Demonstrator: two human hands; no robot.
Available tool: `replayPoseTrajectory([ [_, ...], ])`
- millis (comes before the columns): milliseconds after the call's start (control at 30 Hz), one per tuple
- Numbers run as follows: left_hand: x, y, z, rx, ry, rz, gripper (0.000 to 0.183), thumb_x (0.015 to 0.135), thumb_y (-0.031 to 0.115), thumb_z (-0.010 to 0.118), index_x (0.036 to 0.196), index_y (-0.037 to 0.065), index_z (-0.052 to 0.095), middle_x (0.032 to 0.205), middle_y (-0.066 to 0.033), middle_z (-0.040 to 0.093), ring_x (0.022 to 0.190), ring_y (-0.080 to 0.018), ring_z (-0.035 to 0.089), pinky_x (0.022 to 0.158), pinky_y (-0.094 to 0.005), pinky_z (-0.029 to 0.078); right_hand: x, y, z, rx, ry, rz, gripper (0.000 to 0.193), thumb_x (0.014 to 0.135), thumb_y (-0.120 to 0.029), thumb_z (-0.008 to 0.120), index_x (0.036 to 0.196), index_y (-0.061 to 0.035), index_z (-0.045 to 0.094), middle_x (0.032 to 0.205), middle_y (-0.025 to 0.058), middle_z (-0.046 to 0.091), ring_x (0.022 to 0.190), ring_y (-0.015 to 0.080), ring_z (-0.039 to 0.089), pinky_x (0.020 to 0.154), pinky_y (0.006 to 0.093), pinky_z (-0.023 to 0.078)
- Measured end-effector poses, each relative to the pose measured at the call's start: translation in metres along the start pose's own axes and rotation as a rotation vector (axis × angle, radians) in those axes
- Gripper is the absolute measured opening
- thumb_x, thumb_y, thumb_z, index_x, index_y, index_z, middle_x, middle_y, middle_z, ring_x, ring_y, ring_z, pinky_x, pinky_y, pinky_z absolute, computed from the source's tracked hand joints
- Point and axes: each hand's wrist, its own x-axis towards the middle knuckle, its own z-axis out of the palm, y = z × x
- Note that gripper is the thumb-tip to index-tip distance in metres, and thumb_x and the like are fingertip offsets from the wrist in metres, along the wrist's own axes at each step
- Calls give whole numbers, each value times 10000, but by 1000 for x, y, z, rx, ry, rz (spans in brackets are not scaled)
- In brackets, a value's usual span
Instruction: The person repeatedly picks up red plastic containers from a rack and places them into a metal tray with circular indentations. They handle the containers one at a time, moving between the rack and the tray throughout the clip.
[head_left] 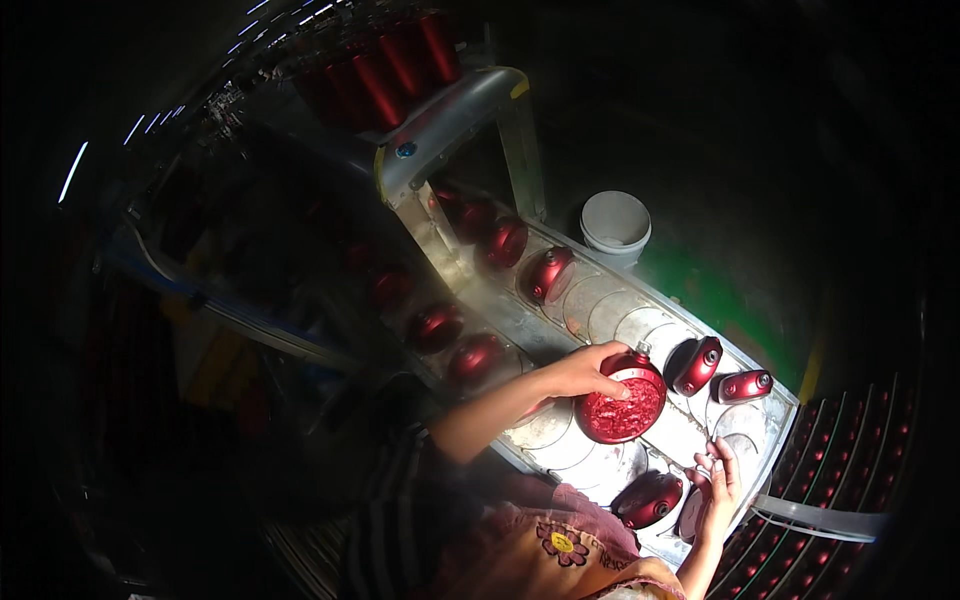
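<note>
My left hand (pixel 588 372) grips a round, flat, red metallic bottle (pixel 622 405) with a short neck at its top. Its upturned face is rough and glittering, and my thumb lies across it. Over the near right part of the lit conveyor (pixel 675 437), my right hand (pixel 716 482) has its fingers apart and nothing visible in them. Beside that hand rests a dark red bottle (pixel 650 500), with another partly hidden by the hand. Two more red bottles, one (pixel 697 365) and another (pixel 745 387), lie near the far right edge.
Further red bottles (pixel 549 275) sit along the conveyor toward a metal arch (pixel 450 125). Red cylinders (pixel 385 75) stand above it. A white bucket (pixel 615 225) is on the floor beyond. Racks with many small red pieces (pixel 825 490) are at the right, next to a metal bar (pixel 820 520).
</note>
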Motion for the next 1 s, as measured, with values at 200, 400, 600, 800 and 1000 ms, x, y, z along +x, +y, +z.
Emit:
replayPoseTrajectory([
  [200,114,-54,-57,217,508,103,702,727,174,814,1302,-66,490,1210,-190,596,1139,-243,575,993,-336,446,-1,22,-76,79,270,56,343,974,-161,563,1266,19,559,1177,107,616,990,188,616,811,320,547],
  [400,217,-123,-64,445,870,274,707,659,203,838,1249,-15,514,1193,-191,606,1082,-329,612,927,-393,489,-5,28,-80,5,386,117,333,955,-151,587,1250,3,566,1163,104,626,973,170,623,792,309,551],
  [600,247,-175,-45,614,980,306,731,652,170,827,1277,-2,490,1195,-212,583,1115,-369,571,974,-425,453,10,28,-77,-18,435,116,295,972,-120,555,1232,20,556,1148,105,615,935,165,631,791,304,550],
  [800,217,-188,-47,732,966,298,824,637,178,852,1317,-35,439,1253,-226,540,1170,-373,532,1018,-416,424,28,33,-81,22,312,129,271,976,-90,536,1222,23,559,1144,105,611,934,147,613,799,298,547],
  [1000,191,-141,-33,913,1033,104,871,667,231,830,1355,-76,395,1291,-280,514,1210,-421,496,1055,-448,394,21,20,-93,20,219,142,284,960,-101,555,1218,19,571,1138,106,605,978,178,602,816,308,536],
])
